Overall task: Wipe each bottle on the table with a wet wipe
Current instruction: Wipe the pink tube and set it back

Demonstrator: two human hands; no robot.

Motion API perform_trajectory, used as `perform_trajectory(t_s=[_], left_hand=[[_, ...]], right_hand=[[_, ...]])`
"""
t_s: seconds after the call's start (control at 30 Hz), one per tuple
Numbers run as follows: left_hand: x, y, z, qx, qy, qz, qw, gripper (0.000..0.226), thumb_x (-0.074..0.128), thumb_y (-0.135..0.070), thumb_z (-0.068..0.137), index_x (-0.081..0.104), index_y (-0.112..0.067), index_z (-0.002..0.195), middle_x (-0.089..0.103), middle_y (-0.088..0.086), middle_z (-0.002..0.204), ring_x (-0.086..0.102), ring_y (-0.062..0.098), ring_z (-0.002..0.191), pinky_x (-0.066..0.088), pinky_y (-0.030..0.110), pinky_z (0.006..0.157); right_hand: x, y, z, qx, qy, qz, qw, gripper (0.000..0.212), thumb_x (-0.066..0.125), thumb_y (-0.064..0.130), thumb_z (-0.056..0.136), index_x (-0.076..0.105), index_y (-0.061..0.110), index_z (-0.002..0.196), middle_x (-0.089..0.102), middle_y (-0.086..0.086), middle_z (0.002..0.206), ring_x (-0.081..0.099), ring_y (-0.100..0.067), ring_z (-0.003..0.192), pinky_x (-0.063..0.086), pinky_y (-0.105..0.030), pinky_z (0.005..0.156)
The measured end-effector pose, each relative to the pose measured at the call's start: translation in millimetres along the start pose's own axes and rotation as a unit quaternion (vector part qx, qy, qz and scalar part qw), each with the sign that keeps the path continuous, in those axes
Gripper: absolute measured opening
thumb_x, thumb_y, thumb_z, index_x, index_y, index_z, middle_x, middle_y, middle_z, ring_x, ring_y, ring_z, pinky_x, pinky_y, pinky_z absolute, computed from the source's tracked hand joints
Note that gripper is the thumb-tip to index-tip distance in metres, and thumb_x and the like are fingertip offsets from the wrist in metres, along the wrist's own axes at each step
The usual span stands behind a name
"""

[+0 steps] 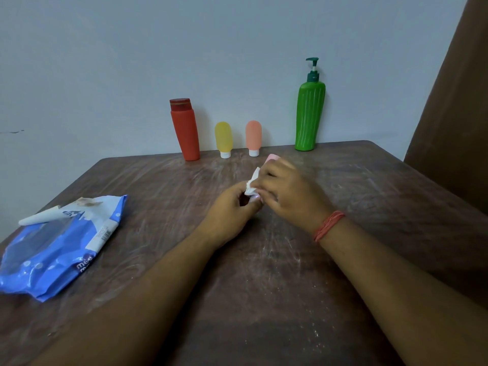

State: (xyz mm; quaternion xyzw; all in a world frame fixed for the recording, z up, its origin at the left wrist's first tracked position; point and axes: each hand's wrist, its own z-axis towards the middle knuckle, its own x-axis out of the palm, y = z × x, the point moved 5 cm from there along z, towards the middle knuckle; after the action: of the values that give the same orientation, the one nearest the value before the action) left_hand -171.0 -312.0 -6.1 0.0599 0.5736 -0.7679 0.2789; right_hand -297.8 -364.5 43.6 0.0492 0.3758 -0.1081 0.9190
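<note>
Pink bottle (272,157) clamped in right hand (287,191); left hand (232,210) fingers pinch wipe (252,184).

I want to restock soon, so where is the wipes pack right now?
The wipes pack lies on the table's near left corner in the head view, left of the left hand.

- crumpled blue-and-white plastic wet-wipe pack (56,247) on the worktop: white letters "mee" on a purple patch near its front edge, second line cut off
- same pack: barcode strip, digits too small to read
- bottles: no readable labels
</note>
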Motion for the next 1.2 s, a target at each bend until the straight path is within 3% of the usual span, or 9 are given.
perform_trajectory(t_s=[0.13,0.27,0.4,0.57,0.7,0.83,1.0,1.13,1.2], left_hand=[[-2,-2,1,-0.008,-0.026,0.024,0.999,0.021,0.070,-0.021,0.095,0.071,-0.020,0.116,0.075,-0.004,0.099,0.068,0.012,0.090,0.051,0.021,0.077],[-2,-6,0,0.013,-0.028,0.021,0.999,0.014,0.070,-0.018,0.095,0.073,-0.016,0.109,0.076,-0.001,0.095,0.067,0.010,0.081,0.049,0.014,0.071],[-4,-4,1,-0.005,-0.048,0.052,0.997,0.018,0.072,-0.021,0.093,0.070,-0.024,0.111,0.071,-0.012,0.091,0.060,-0.007,0.072,0.043,0.007,0.065],[-2,-4,2,0.007,-0.049,0.073,0.996,0.017,0.072,-0.021,0.093,0.073,-0.019,0.110,0.072,-0.010,0.093,0.059,-0.003,0.071,0.044,0.010,0.065],[-4,-3,2,-0.011,-0.063,0.108,0.992,0.027,0.074,-0.024,0.091,0.070,-0.021,0.118,0.070,-0.009,0.100,0.061,0.001,0.081,0.044,0.011,0.068],[-6,-4,2,0.003,-0.066,0.102,0.993,0.019,0.072,-0.024,0.093,0.072,-0.020,0.111,0.072,-0.005,0.102,0.063,0.005,0.081,0.046,0.015,0.069],[-7,-5,2,0.009,-0.082,0.150,0.985,0.031,0.077,-0.024,0.089,0.071,-0.021,0.119,0.067,-0.005,0.108,0.060,0.006,0.091,0.046,0.016,0.076],[-9,-6,3,0.042,-0.087,0.170,0.981,0.024,0.077,-0.021,0.088,0.073,-0.017,0.111,0.068,0.000,0.104,0.061,0.013,0.090,0.051,0.034,0.081],[-8,-7,4,0.054,-0.092,0.186,0.977,0.024,0.076,-0.022,0.088,0.072,-0.016,0.111,0.068,-0.001,0.103,0.061,0.013,0.089,0.052,0.037,0.080]], right_hand=[[-20,-20,-1,0.117,-0.082,-0.049,0.989,0.020,0.058,0.019,0.088,0.074,0.014,0.099,0.057,-0.008,0.095,0.056,-0.029,0.089,0.051,-0.044,0.069],[-2,1,-2,-0.032,0.060,-0.063,0.996,0.019,0.064,0.009,0.085,0.073,0.014,0.100,0.055,-0.008,0.092,0.053,-0.026,0.084,0.049,-0.037,0.068],[-20,-20,3,0.120,-0.016,-0.112,0.986,0.020,0.056,0.016,0.087,0.071,0.017,0.101,0.051,-0.006,0.094,0.052,-0.026,0.087,0.050,-0.041,0.061],[-5,5,2,0.010,0.090,-0.117,0.989,0.021,0.057,0.023,0.086,0.073,0.017,0.098,0.053,-0.004,0.092,0.052,-0.025,0.083,0.047,-0.038,0.064],[-20,-19,4,0.146,0.014,-0.159,0.976,0.024,0.051,0.023,0.090,0.072,0.016,0.100,0.052,-0.004,0.092,0.052,-0.024,0.084,0.044,-0.036,0.062],[-1,4,1,0.029,0.097,-0.117,0.988,0.019,0.059,0.021,0.087,0.072,0.016,0.099,0.052,-0.005,0.091,0.051,-0.024,0.082,0.045,-0.035,0.063],[-16,-26,1,0.168,0.023,-0.170,0.971,0.019,0.054,0.022,0.087,0.072,0.015,0.092,0.052,-0.005,0.089,0.053,-0.027,0.080,0.031,-0.031,0.060],[7,0,1,0.059,0.111,-0.070,0.990,0.016,0.059,0.016,0.087,0.070,0.013,0.097,0.046,-0.003,0.091,0.048,-0.021,0.082,0.047,-0.040,0.063],[8,3,4,0.040,0.105,-0.072,0.991,0.013,0.060,0.017,0.086,0.070,0.013,0.095,0.046,-0.003,0.088,0.048,-0.021,0.079,0.047,-0.039,0.060]])
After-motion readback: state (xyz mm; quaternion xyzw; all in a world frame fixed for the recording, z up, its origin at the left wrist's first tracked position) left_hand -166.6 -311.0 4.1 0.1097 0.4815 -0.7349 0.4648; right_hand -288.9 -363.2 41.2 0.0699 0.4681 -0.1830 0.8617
